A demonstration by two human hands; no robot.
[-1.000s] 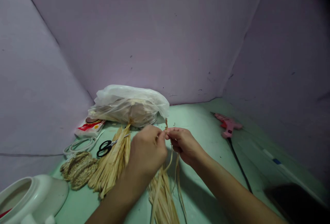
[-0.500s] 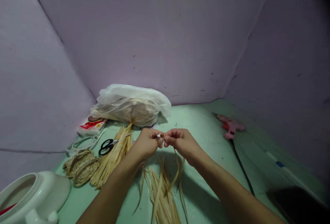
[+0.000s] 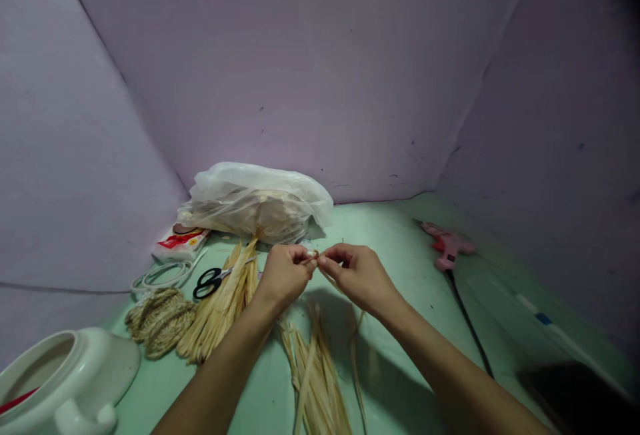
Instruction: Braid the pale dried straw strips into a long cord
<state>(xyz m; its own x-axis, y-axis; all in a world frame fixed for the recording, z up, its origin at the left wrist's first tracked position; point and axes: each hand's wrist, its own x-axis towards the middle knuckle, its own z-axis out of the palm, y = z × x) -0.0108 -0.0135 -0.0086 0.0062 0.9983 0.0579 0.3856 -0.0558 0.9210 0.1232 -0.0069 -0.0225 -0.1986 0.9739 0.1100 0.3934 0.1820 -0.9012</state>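
Straw-coloured fibre is at the centre of things: a narrow strip (image 3: 328, 277) runs from between the two hands and slants away under the right one. Its small brown end (image 3: 316, 255), with a whitish bit (image 3: 311, 253) beside it, is caught between the fingertips; a second ago a brown twisted end stood upright above them, whereas now it lies low between the two pinches. That change suggests the handling is focused on this short end, though the fingers hide its exact form. The left hand (image 3: 285, 276) is closed around it with thumb and forefinger, and the right hand (image 3: 363, 279) pinches the fibre just beside, its other fingers curled. Nearer the body, below the hands, a loose bundle of strips (image 3: 320, 385) lies on the green desk (image 3: 390, 238), with thin strands (image 3: 356, 368) to its right. Left of the hands, a gathered bundle (image 3: 215, 325) lies with black-handled scissors (image 3: 207, 283), and beside it sits a braided coil (image 3: 161, 323). Beyond the left hand rests a translucent plastic bag (image 3: 260, 185); farther left are a looped white cable (image 3: 160, 276) and a white pot (image 3: 107, 358). Well to the right of the hands lies a pink glue gun (image 3: 453, 246).
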